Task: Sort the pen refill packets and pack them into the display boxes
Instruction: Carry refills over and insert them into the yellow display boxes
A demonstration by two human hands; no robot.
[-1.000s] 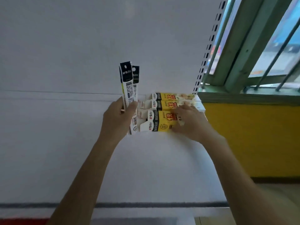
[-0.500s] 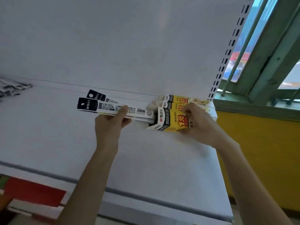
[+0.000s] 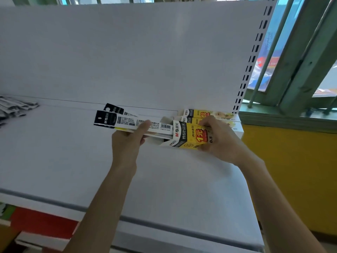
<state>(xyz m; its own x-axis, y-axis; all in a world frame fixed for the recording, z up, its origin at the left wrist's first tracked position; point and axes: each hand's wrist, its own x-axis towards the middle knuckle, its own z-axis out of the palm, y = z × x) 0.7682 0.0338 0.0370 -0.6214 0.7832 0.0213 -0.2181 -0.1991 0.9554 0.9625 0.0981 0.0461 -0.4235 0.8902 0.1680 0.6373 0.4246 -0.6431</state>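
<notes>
Packets (image 3: 125, 123) tipped level, glossy rectangular cardboard box (image 3: 189, 137)

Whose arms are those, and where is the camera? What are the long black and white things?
There is no machine here. The camera sits on a person's head and looks down, so the arms are that person's own. The left hand grips some long, flat pen refill packets. The right hand holds a yellow display box on the white shelf, with its open end facing the packets. More yellow boxes lie behind it. At the far left is a heap that looks like more packets.
</notes>
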